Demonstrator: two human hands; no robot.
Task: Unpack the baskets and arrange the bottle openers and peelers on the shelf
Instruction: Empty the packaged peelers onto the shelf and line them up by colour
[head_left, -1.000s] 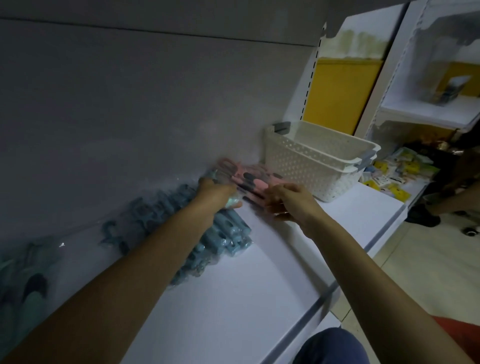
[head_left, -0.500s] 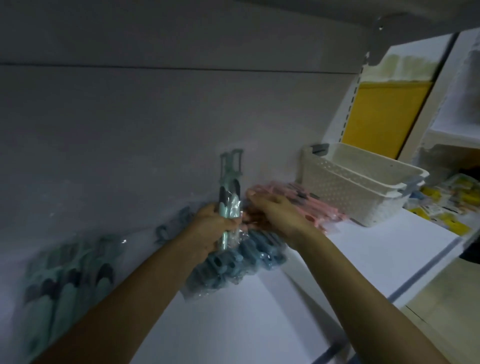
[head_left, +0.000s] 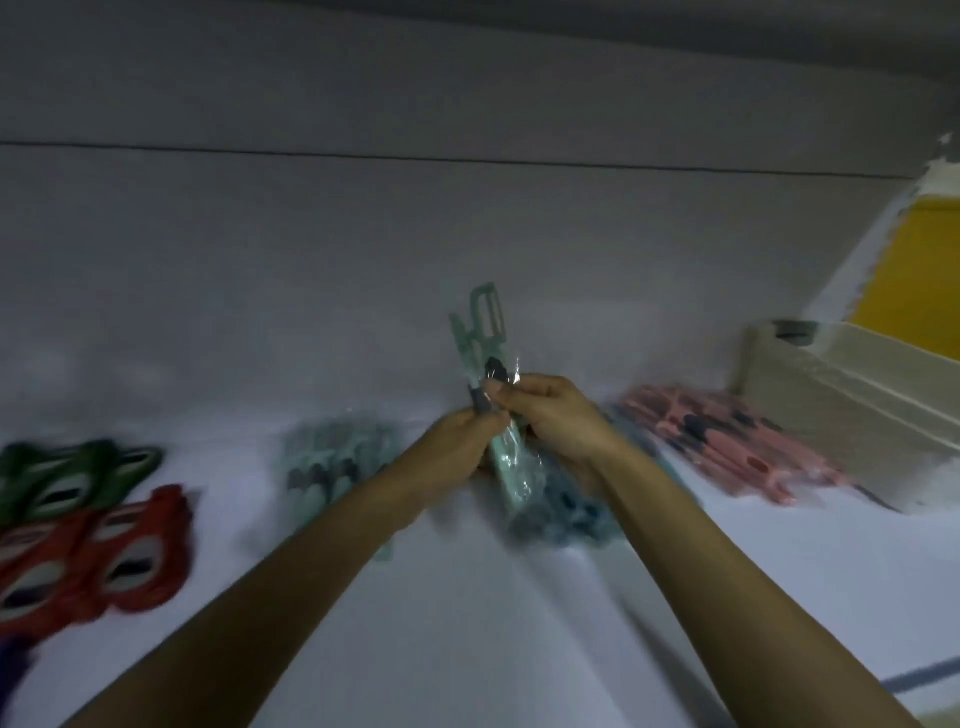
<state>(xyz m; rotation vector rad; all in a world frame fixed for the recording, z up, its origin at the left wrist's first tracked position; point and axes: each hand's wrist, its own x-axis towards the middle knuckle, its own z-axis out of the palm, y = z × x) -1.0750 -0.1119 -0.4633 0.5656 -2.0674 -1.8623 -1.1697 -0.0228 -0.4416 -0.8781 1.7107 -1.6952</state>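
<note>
A mint-green plastic peeler in a clear wrapper (head_left: 480, 332) is held upright over the middle of the white shelf (head_left: 519, 639), near its back edge. The left hand (head_left: 457, 441) is curled round its handle. The right hand (head_left: 550, 415) pinches it just above. A pile of blue peelers (head_left: 566, 512) lies beneath, and stacked white baskets (head_left: 836, 410) stand toward the shelf's right end.
</note>
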